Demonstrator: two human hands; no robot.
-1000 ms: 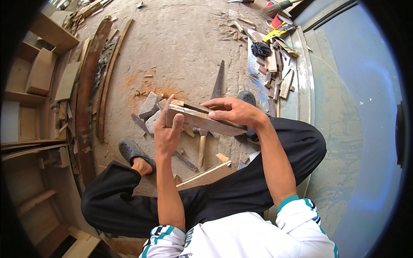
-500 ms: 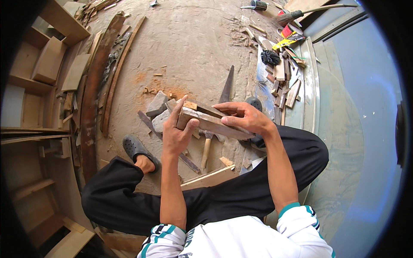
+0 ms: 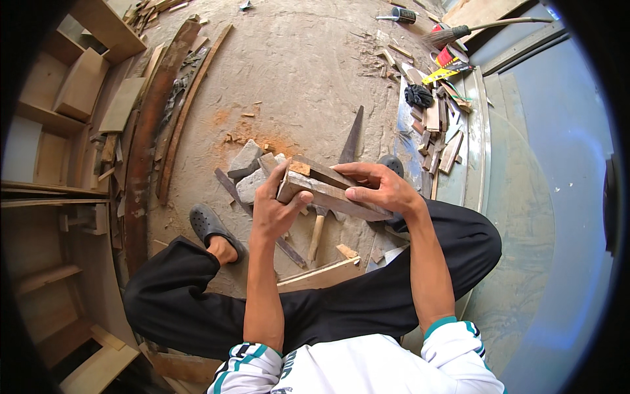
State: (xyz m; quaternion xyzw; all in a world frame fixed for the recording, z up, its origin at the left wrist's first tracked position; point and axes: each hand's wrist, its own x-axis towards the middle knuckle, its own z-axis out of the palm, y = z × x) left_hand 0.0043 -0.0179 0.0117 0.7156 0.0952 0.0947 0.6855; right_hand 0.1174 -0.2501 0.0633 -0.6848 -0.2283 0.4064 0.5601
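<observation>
The wooden piece (image 3: 338,197) is held clear of the floor (image 3: 289,72), between the person's knees. The left hand (image 3: 272,209) grips its left end, thumb on the near face; the right hand (image 3: 384,192) clasps it toward the other end, thumb on the near board and fingers reaching over the far board (image 3: 320,173). Done: the two boards stand side by side with a gap, a light block (image 3: 300,168) set at the left end. Fastening cannot be confirmed — no joint is clearly visible. Judged partway complete; checking the fit and any securing probably remain. The hammer (image 3: 316,238) and saw (image 3: 352,134) lie on the floor — neither is in use.
</observation>
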